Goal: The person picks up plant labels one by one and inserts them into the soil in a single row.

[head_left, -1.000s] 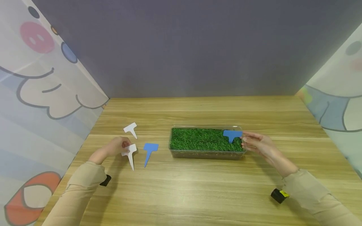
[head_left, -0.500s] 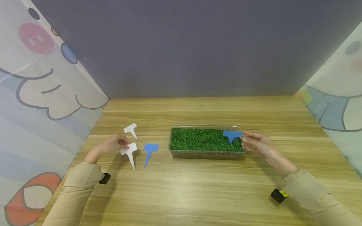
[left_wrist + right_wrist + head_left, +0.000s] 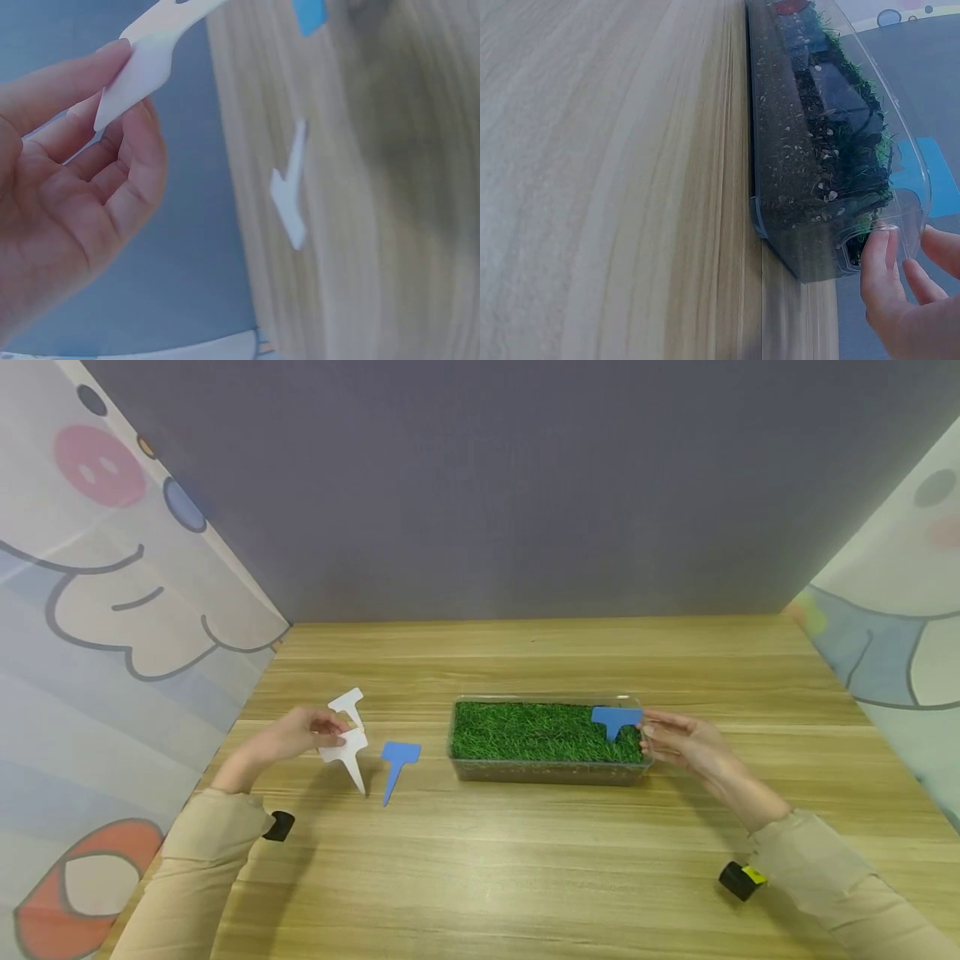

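My left hand [image 3: 285, 739] pinches a white T-shaped plant label [image 3: 349, 747] by its wide head, the pointed stem hanging toward the front of the table. In the left wrist view, thumb and fingertips meet on that head. A second white plant label [image 3: 345, 700] lies flat just behind it, and a blue plant label [image 3: 400, 754] lies to its right. My right hand [image 3: 693, 752] grips the right end of a clear planter box [image 3: 780, 150] by its rim. Close to those fingers, another blue plant label [image 3: 617, 717] stands in the green grass [image 3: 525, 728].
The wooden table [image 3: 495, 860] meets a grey panel [image 3: 480, 493] at the back. Cartoon-printed cloth [image 3: 97, 610] hangs at both sides. Soil and small stones show through the planter's wall in the right wrist view.
My left hand has lifted the white plant label a little and moved it back, so it now overlaps the other white label in the head view. The right hand stays put.
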Demonstrator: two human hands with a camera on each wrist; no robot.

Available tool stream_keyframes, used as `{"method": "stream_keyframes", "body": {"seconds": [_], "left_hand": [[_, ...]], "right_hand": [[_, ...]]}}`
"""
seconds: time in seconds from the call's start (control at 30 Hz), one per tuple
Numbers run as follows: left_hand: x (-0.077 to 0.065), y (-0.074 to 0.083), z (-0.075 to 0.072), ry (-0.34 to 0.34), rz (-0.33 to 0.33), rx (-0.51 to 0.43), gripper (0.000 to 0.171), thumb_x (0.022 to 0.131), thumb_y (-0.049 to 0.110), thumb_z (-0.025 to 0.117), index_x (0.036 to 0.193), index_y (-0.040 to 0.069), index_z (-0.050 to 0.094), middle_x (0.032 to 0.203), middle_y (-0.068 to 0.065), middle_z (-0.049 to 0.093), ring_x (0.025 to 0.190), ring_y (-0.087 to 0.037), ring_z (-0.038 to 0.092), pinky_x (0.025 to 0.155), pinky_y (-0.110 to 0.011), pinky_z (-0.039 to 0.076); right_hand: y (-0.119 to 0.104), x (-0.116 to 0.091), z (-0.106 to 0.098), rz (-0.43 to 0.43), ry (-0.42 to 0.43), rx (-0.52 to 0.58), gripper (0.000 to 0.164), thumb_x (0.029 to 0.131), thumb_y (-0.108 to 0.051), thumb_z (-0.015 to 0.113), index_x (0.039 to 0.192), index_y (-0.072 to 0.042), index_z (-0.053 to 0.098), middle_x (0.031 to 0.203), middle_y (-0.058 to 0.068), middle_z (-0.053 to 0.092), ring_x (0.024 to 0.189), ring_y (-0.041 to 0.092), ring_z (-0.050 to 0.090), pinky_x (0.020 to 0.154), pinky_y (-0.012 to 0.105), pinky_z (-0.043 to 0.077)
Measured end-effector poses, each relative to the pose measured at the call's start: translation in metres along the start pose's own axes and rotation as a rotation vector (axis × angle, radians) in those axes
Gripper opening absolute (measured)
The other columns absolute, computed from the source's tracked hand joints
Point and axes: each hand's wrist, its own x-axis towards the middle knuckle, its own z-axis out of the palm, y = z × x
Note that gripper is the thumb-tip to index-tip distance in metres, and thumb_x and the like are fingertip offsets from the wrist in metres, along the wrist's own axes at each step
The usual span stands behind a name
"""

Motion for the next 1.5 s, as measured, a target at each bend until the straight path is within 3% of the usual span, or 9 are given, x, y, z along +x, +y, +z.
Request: {"method": "stream_keyframes", "body": {"seconds": [0.2, 0.5, 0.7, 1.5], "left_hand": [[0.008, 0.018, -0.008, 0.037, 0.062, 0.061, 0.017, 0.082, 0.007, 0.061, 0.095, -0.002, 0.061, 0.083, -0.006, 0.059, 0.073, -0.013, 0.052, 0.061, -0.025, 0.046], [0.018, 0.05, -0.018, 0.06, 0.085, 0.113, 0.017, 0.083, 0.008, 0.06, 0.097, -0.001, 0.061, 0.085, -0.007, 0.062, 0.073, -0.014, 0.054, 0.061, -0.028, 0.047], [0.023, 0.069, -0.021, 0.084, 0.113, 0.152, 0.018, 0.084, 0.013, 0.06, 0.098, 0.002, 0.062, 0.085, -0.005, 0.062, 0.075, -0.016, 0.054, 0.064, -0.029, 0.045], [0.056, 0.117, 0.003, 0.054, 0.268, 0.101, 0.014, 0.083, 0.005, 0.059, 0.096, 0.001, 0.062, 0.082, -0.007, 0.061, 0.072, -0.017, 0.056, 0.063, -0.028, 0.047]], "right_hand": [[0.0, 0.0, 0.0, -0.001, -0.003, 0.009, 0.042, 0.084, -0.013, 0.06, 0.124, -0.01, 0.047, 0.096, -0.007, 0.063, 0.085, 0.011, 0.061, 0.082, 0.026, 0.047], [-0.001, 0.0, 0.001, 0.006, 0.0, -0.027, 0.064, 0.084, -0.015, 0.06, 0.135, 0.004, 0.025, 0.097, -0.011, 0.063, 0.086, 0.011, 0.062, 0.082, 0.025, 0.047], [-0.001, 0.0, 0.001, 0.006, -0.001, -0.027, 0.062, 0.084, -0.015, 0.059, 0.135, 0.001, 0.028, 0.098, -0.011, 0.063, 0.087, 0.011, 0.061, 0.082, 0.025, 0.047], [0.003, 0.001, -0.001, -0.009, -0.004, -0.089, 0.068, 0.087, -0.018, 0.057, 0.136, 0.008, 0.017, 0.096, -0.012, 0.061, 0.086, 0.008, 0.06, 0.082, 0.024, 0.047]]}}
